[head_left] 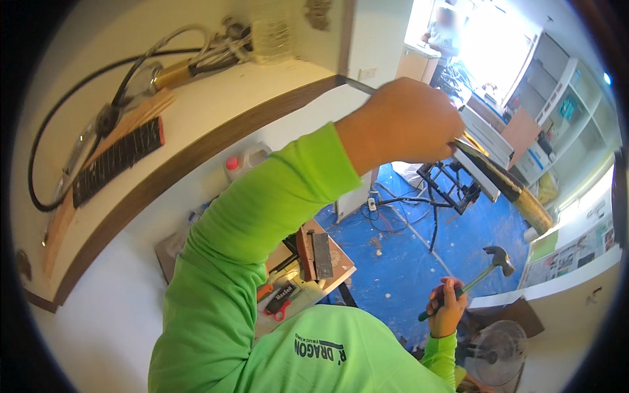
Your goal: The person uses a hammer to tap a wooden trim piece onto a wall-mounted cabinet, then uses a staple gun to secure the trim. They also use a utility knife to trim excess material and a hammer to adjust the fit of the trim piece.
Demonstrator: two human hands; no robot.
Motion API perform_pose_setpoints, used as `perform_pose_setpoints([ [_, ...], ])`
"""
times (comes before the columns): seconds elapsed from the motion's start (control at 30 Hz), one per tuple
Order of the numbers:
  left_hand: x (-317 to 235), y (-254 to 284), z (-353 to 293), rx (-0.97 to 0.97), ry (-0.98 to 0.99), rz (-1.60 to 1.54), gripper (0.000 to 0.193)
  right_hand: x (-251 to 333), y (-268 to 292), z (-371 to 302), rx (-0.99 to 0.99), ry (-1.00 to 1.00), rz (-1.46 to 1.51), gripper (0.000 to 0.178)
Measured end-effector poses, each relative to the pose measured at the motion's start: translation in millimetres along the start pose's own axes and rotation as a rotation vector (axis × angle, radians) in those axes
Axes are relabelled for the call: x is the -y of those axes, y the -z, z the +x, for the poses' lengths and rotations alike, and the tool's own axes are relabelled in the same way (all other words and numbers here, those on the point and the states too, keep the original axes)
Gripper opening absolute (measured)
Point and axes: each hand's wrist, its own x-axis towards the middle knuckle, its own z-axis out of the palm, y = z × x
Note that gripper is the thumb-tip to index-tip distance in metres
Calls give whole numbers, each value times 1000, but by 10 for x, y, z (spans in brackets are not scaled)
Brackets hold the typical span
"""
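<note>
My left hand [409, 121] is raised before the curved shelf, its fist closed round a long chisel-like tool. The flat blade [359, 86] of this tool reaches left to the far end of the shelf's brown edge strip [196, 144]; I cannot tell whether it touches. Its wooden handle [532, 208], dark nearer the fist, sticks out to the right. Lower right, my right hand [447, 306] grips a claw hammer [485, 273] by its green handle, the metal head up and away from me. The fingers of my left hand partly hide the tool's middle.
On the shelf [262, 82] lie a corded tool with a gold-coloured body [173, 75] and a black ridged strip [121, 160]. Below stand a red-capped jug [249, 159] and a bench with red scissors [280, 311]. A fan [498, 354] is at right; blue sheeting [400, 255] covers the floor.
</note>
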Motion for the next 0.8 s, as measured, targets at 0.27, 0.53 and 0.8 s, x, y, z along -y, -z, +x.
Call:
perform_pose_setpoints([
  [0.27, 49, 7, 34, 47, 32, -20, 14, -761, 202, 261, 39, -166, -40, 21],
  [0.53, -43, 14, 15, 17, 27, -58, 22, -950, 418, 429, 64, -273, -52, 24],
  [0.8, -86, 98, 64, 44, 5, 50, 37, -1687, 752, 572, 63, -354, -178, 24],
])
